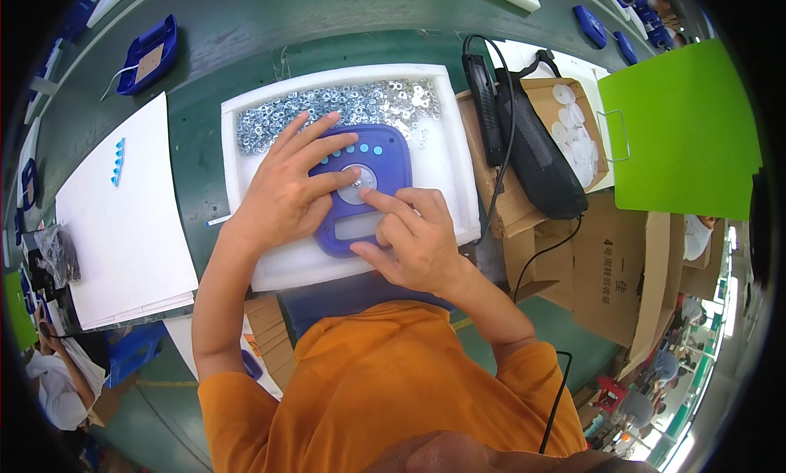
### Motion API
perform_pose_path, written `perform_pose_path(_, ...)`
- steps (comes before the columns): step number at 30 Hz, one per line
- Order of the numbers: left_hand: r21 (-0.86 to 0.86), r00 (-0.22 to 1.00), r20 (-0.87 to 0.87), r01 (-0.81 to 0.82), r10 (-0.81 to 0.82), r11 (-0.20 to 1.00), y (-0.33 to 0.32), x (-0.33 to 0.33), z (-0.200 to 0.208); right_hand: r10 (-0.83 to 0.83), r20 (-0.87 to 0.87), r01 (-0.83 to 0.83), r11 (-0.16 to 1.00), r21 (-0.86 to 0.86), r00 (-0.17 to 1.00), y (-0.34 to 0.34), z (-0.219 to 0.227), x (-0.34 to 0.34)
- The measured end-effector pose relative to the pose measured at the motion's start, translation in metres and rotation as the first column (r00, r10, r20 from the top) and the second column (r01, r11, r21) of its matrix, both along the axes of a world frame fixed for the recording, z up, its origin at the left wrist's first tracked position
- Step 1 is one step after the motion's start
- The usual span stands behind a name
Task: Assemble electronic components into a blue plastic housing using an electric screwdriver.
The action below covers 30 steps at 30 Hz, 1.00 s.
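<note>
A blue plastic casing (pixel 387 155) with a row of light-blue dots, a rectangular window and a round grey disc (pixel 349 195) lies on a white foam tray (pixel 446 186). My left hand (pixel 291 182) rests across the casing's left side, fingers spread, one fingertip on the disc's centre. From the lower right my right hand (pixel 416 239) reaches in; its index fingertip touches the disc, its thumb is stretched out, and its other fingers are bent. Between the two fingertips a small metal part shows at the disc's centre, too small to name. Loose metal nuts (pixel 286 117) and shiny washer-like pieces (pixel 409 99) fill the tray's far side.
White sheets (pixel 123 227) with a blue toothed strip (pixel 119 162) lie left. A blue shell (pixel 149 55) sits far left. At right are a black mesh pouch (pixel 536 145) with cables, a cardboard box of white discs (pixel 575 137), a green board (pixel 679 129) and an open carton (pixel 610 264).
</note>
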State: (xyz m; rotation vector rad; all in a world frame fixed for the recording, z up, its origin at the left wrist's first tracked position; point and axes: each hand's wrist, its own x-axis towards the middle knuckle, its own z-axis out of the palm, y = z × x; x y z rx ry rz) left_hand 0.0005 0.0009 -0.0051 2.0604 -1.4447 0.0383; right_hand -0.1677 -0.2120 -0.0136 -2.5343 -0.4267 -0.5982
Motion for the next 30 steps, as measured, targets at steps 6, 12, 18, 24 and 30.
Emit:
perform_pose_path(6,-0.015,1.0,0.006,0.006,-0.006,1.0,-0.0009,0.001,0.0002,0.006,0.005,-0.005,1.0,-0.016,1.0,-0.0023,-0.0028,0.0004)
perform_pose_path(12,-0.008,1.0,0.0,-0.002,0.002,1.0,-0.0009,0.0004,-0.0004,-0.005,0.007,0.005,1.0,0.026,1.0,-0.0007,-0.0005,0.0015)
perform_pose_path(18,-0.012,1.0,-0.003,-0.007,0.007,1.0,-0.0005,-0.0006,-0.0008,0.015,0.011,-0.015,1.0,-0.001,1.0,-0.0025,-0.0029,0.0018)
perform_pose_path(24,-0.044,1.0,-0.018,0.013,-0.014,0.999,0.0035,0.003,0.0021,0.015,0.015,-0.015,1.0,-0.009,1.0,-0.0025,-0.0005,0.0034)
perform_pose_path(30,-0.069,0.995,-0.03,0.091,-0.093,0.994,0.004,0.0058,0.0049,-0.005,0.03,0.005,1.0,0.008,1.0,-0.0031,-0.0001,0.0034)
